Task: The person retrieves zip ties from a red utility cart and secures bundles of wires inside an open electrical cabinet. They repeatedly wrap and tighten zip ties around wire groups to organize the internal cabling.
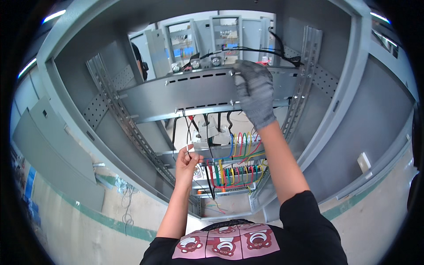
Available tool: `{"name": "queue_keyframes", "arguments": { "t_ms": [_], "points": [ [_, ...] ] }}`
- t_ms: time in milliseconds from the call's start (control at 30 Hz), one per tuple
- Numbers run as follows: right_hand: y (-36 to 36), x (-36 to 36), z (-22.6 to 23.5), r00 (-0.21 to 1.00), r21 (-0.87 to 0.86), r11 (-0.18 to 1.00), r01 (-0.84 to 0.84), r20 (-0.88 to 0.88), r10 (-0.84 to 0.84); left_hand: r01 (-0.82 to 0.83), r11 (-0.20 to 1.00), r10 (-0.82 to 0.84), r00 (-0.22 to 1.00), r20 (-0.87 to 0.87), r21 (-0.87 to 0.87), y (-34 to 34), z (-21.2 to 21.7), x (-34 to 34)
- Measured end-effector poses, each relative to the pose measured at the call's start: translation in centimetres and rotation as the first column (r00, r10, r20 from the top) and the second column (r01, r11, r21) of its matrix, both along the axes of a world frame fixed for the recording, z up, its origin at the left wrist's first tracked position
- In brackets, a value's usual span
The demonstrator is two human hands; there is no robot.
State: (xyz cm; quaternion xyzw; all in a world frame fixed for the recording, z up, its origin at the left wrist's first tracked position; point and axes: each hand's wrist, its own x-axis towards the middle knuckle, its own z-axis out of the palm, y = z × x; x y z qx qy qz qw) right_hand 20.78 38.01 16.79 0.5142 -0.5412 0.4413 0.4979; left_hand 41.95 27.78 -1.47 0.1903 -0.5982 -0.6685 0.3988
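Head view: both arms reach up; gloved right hand (255, 95) grips the slotted metal crossbar (190, 95), bare left hand (187, 162) pinches a black wire (187, 132).

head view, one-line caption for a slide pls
Gloved right hand on a grey mounting plate inside a cabinet; bare left hand pinches a black wire.

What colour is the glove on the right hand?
Grey, a knit glove on the right hand, clearest in the head view.
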Motion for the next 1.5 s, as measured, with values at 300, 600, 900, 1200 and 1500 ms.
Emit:
{"name": "queue_keyframes", "arguments": {
  "t_ms": [300, 600, 900, 1200, 1500],
  "points": [
    [3.6, 4.9, -15.3, 0.764, 0.006, 0.919, -0.395, 0.557, 0.325, -0.028, 0.961, 0.141, 0.905, 0.401, -0.274, 1.1, -3.2, 3.1],
    [5.5, 9.6, -24.5, 0.6, 0.237, 0.867, -0.438, 0.796, 0.085, 0.097, 0.95, 0.008, 0.941, 0.337, -0.296, -0.6, -7.8, 5.5],
    [-3.0, 12.7, -31.6, 0.65, 0.571, 0.811, -0.125, 0.665, -0.368, 0.337, 0.931, -0.284, 0.91, 0.302, -0.137, -1.6, -5.7, 11.3],
    [8.2, 17.2, -27.7, 0.576, 0.323, 0.946, -0.004, 0.775, -0.261, 0.38, 0.864, -0.218, 0.873, 0.436, -0.33, -2.8, -5.9, 12.0],
    [14.1, 18.2, -10.0, 0.453, -0.13, 0.945, -0.3, 0.852, 0.261, 0.078, 0.79, -0.053, 0.997, 0.058, -0.608, 4.3, -1.7, 7.4]
  ]
}}
